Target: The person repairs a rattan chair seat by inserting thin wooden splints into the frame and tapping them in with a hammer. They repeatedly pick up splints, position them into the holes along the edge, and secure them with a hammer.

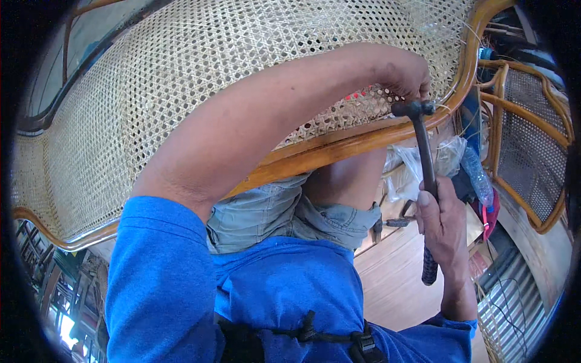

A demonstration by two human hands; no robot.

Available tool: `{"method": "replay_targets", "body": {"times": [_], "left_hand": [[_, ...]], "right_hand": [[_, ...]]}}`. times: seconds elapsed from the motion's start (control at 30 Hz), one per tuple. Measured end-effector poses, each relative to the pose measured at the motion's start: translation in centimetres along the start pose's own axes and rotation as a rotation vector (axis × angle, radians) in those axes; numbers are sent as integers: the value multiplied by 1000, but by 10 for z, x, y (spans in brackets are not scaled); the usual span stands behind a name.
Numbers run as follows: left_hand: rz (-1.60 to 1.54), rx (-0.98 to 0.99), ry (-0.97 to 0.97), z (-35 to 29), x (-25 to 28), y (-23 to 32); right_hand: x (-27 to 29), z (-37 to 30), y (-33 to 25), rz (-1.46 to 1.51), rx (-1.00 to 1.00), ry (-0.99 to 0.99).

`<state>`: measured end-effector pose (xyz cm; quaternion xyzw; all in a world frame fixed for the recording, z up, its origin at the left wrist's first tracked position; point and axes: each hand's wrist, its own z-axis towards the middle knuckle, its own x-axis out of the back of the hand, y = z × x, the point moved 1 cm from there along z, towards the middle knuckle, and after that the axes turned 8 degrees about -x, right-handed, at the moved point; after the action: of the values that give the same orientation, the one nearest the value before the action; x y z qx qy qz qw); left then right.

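A large woven cane panel [200,66] is spread beneath and to the left of the left hand [413,81]. It is edged by a curved wooden frame [339,151] that is seen between the hands. Right of both hands, a cane-filled wooden chair [532,127] is set. Clear plastic [451,154] is bunched beyond the right hand [445,218], by which a dark hammer [427,160] is gripped, its head held just beside the left hand's fingers. Those are drawn together near the panel's edge; whether anything is pinched cannot be told. A dark tool [396,222] is seen left of the right hand
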<state>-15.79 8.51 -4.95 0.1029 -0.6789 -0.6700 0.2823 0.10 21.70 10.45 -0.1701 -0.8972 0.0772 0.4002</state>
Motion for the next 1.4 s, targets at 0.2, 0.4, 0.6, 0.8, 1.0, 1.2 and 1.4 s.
{"method": "replay_targets", "body": {"times": [0.2, 0.4, 0.6, 0.8, 1.0, 1.2, 1.4], "left_hand": [[-33, 12, -12, 2, 0, 0], [-1, 25, -24, 1, 0, 0], [51, -101, 97, -6, 1, -3], [315, 133, 415, -71, -2, 24], [417, 197, 609, -111, -57, 48], [464, 352, 665, -113, -70, 70], [499, 441, 763, -103, -84, 78]], "right_hand": [[-7, 6, -11, -190, 58, 51], [-6, 4, -7, -129, 128, 153], [-6, -4, -8, 50, 94, 160], [-41, -7, 29, 260, 161, 264], [-117, -22, 57, 371, 68, 256], [-80, 2, 53, 391, 209, 450], [-19, 72, 19, 262, 229, 546]]}}
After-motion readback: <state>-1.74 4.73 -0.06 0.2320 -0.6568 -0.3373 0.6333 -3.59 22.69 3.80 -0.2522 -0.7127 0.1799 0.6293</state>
